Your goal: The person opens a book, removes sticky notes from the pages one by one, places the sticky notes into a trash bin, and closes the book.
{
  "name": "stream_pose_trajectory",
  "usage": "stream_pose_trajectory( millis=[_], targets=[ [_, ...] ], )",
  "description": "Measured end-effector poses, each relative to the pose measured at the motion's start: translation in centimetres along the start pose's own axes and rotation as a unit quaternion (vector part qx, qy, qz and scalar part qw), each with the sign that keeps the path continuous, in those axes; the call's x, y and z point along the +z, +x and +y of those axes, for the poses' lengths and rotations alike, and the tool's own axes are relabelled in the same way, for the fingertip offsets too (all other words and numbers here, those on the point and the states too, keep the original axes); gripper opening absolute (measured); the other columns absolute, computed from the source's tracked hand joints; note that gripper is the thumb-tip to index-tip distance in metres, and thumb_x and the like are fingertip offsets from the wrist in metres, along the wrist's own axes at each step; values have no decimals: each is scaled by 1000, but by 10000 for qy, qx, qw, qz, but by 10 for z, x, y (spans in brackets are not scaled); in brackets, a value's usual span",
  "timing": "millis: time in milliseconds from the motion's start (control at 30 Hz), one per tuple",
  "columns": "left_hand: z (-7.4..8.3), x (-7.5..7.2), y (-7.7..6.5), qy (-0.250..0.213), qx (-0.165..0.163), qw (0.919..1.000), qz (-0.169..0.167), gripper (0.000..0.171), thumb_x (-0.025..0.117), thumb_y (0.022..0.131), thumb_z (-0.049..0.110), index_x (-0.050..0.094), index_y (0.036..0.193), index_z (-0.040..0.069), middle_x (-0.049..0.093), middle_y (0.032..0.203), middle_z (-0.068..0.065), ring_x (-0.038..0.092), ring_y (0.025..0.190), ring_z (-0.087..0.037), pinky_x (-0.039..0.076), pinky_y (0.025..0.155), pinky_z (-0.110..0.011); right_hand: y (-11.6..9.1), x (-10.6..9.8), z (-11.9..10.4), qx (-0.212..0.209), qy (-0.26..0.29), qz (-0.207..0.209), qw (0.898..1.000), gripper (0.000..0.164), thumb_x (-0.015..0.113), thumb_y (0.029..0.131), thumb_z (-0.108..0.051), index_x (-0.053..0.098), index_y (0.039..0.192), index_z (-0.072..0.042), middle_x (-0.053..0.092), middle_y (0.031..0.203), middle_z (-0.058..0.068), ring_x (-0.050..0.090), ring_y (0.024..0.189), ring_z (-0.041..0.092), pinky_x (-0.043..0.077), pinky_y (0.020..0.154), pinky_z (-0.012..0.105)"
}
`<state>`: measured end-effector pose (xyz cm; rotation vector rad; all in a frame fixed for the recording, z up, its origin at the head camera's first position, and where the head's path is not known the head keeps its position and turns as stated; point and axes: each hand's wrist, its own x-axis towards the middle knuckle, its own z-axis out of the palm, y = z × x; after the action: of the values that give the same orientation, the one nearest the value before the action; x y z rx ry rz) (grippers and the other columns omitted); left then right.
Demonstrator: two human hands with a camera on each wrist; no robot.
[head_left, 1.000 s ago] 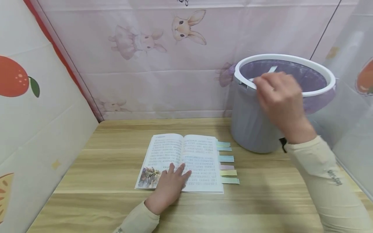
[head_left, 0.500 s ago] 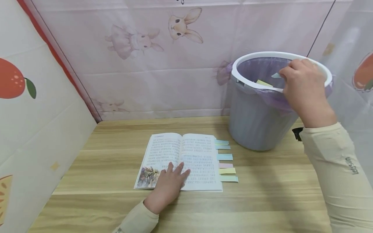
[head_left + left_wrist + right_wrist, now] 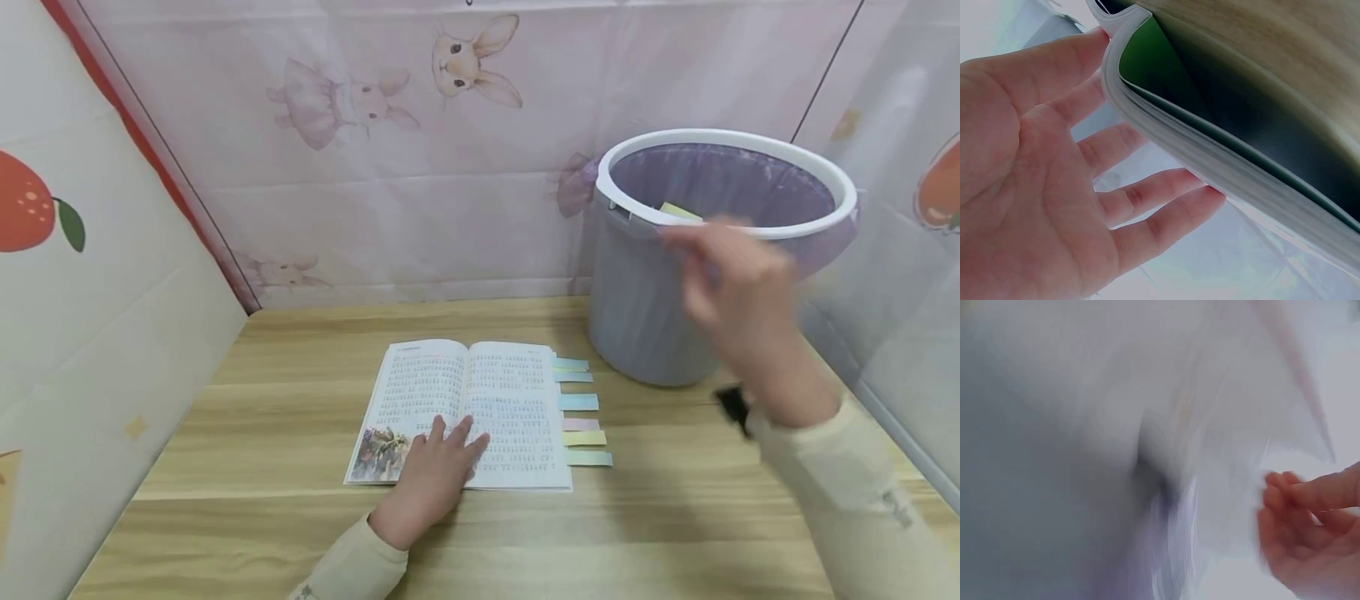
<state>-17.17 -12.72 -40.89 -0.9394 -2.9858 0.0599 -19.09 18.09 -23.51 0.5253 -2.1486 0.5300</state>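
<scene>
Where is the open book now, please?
In the head view, the open book lies on the wood-grain table, left of the grey bin, with the left hand on its pages and coloured tabs along its right edge.

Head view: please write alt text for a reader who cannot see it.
A left hand rests on an open book with coloured tabs at its right edge, on a wooden table. A blurred right hand hovers near a grey bin with a purple liner and a yellow strip inside.
</scene>
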Motion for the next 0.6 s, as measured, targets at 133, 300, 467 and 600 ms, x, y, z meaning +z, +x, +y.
stream_pose_trajectory(
  millis=[133, 300, 467, 600],
  targets=[
    [0, -3, 0, -28, -37, 10000, -65, 43, 67, 90, 25, 59, 132, 20, 52, 140, -11, 49, 120, -44, 51, 82, -51, -55, 41, -16, 976, 1886, -2559, 9431, 16, 57, 91, 3, 67, 103, 6, 71, 92, 14, 66, 81, 23, 51, 70, 24],
    [0, -9, 0, -130, -106, 9996, -208, 44, 66, 90, 24, 59, 133, 20, 50, 141, -12, 47, 123, -45, 49, 85, -53, -105, 85, -14, 2747, 3146, -4523, 7880, 27, 46, 98, -1, 56, 113, 19, 65, 103, 24, 65, 92, 33, 56, 79, 40],
    [1, -7, 1, -185, -114, 9994, -287, 44, 66, 90, 24, 59, 134, 20, 49, 142, -11, 46, 124, -45, 49, 87, -54, -122, 96, -21, 3579, 3175, -4441, 7576, 26, 47, 97, -1, 56, 114, 17, 64, 104, 21, 63, 96, 30, 54, 84, 42],
    [2, -5, 1, -209, -123, 9992, -328, 44, 66, 91, 25, 58, 134, 20, 49, 142, -11, 46, 125, -45, 48, 87, -54, -128, 98, -26, 4052, 3392, -4163, 7399, 32, 47, 96, -2, 52, 121, 18, 62, 112, 25, 62, 102, 32, 52, 88, 42]
  ],
)
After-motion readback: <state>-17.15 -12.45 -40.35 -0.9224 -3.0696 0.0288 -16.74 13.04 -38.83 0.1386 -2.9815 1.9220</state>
